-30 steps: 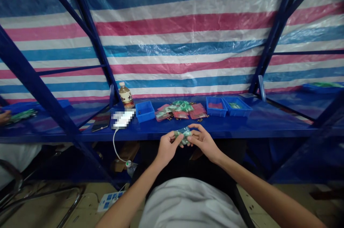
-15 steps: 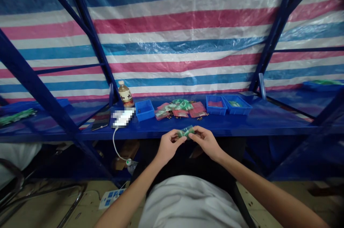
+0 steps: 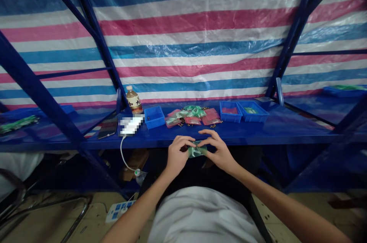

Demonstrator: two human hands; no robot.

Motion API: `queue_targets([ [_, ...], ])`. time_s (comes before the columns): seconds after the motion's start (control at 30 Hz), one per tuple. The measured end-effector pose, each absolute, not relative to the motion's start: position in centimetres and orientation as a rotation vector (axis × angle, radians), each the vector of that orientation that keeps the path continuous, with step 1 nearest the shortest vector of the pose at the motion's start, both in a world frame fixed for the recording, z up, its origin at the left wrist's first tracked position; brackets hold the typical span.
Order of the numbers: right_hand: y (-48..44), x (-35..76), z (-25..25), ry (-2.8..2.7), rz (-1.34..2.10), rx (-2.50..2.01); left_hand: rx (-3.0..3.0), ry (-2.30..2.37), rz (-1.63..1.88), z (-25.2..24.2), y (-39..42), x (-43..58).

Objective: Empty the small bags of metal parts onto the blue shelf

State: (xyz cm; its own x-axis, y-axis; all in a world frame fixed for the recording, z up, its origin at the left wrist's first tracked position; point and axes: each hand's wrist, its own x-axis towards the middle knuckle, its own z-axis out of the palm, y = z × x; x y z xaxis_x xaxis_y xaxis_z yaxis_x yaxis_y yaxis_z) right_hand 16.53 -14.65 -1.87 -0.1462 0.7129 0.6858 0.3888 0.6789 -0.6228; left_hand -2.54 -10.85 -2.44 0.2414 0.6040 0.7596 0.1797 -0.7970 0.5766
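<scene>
A small clear plastic bag (image 3: pixel 197 151) with a green tint and pale slim pieces inside hangs between my hands, just off the table's front edge. My left hand (image 3: pixel 178 153) pinches its left side, and my right hand (image 3: pixel 220 152) grips its right side. Both sets of fingertips meet near the bag's top edge. Beyond them on the blue table (image 3: pixel 160 136) lies a pile of green bags (image 3: pixel 193 111) and red bags (image 3: pixel 211 116), with small brass-coloured pieces around it.
Behind the pile stand a blue bin (image 3: pixel 154 117) on the left, a bin with red bags (image 3: pixel 230 112) and a bin with green bags (image 3: pixel 252 111) on the right. A drink bottle (image 3: pixel 134 101), a white cable (image 3: pixel 122 155) and a tablet (image 3: pixel 107 128) are at left. Blue frame posts (image 3: pixel 97 33) rise on both sides.
The bag has turned and come lower, now showing its face. My fingers have shifted from its sides to its top edge, with the right fingers lifted higher.
</scene>
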Motion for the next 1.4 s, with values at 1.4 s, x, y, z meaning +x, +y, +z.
queue_targets([
  [1.4,-9.3,24.6,-1.8,-1.692,-0.706,-1.561,2.516,1.275,1.464,-5.0,-8.2,-3.4],
])
